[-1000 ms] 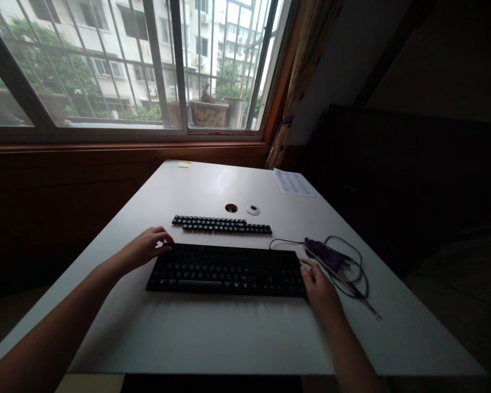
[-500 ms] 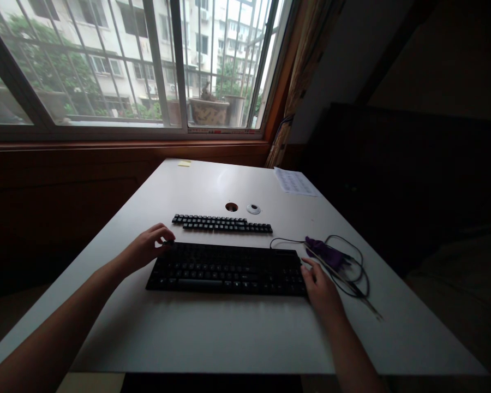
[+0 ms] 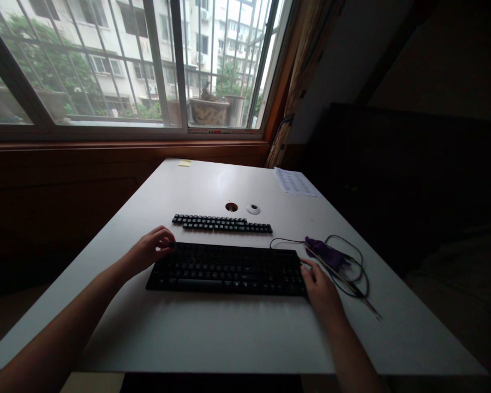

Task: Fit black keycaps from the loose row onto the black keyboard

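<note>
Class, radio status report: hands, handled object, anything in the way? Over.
Left hand at far left corner of long black keyboard, right hand at its right end. Keyboard on white table. Looped dark cable beside right hand.

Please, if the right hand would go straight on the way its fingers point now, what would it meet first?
Most likely the right end of the black keyboard: the right hand is directly beside it, perhaps touching. Whether it would push the edge or pass over it, I cannot tell.
</note>
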A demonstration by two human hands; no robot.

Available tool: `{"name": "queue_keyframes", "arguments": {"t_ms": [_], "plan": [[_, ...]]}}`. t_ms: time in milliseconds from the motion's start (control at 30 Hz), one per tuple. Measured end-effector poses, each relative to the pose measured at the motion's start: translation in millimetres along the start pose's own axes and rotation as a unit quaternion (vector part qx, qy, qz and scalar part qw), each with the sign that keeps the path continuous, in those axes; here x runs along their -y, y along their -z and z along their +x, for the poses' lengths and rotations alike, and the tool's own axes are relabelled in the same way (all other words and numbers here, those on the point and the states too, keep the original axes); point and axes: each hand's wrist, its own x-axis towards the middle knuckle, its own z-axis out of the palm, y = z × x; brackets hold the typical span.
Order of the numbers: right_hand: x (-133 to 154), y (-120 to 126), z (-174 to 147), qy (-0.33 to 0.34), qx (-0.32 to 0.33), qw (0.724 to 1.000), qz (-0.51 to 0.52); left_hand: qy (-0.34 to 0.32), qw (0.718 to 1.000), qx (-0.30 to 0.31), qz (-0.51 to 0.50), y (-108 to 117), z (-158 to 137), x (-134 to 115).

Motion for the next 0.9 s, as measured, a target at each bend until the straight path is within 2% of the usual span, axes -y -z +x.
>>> {"name": "queue_keyframes", "arguments": {"t_ms": [367,667,900], "plan": [[2,0,0,-0.002,0.001,1.0,0.0,-0.004,1.0,0.004,0.012,-1,-1,-7],[1,0,0,0.002,-0.007,1.0,-0.007,0.0,1.0,-0.006,-0.014,-4,-8,8],[-1,-1,1,0.006,-0.005,1.0,-0.005,-0.018,1.0,0.0,0.007,-1,-6,-3]]}}
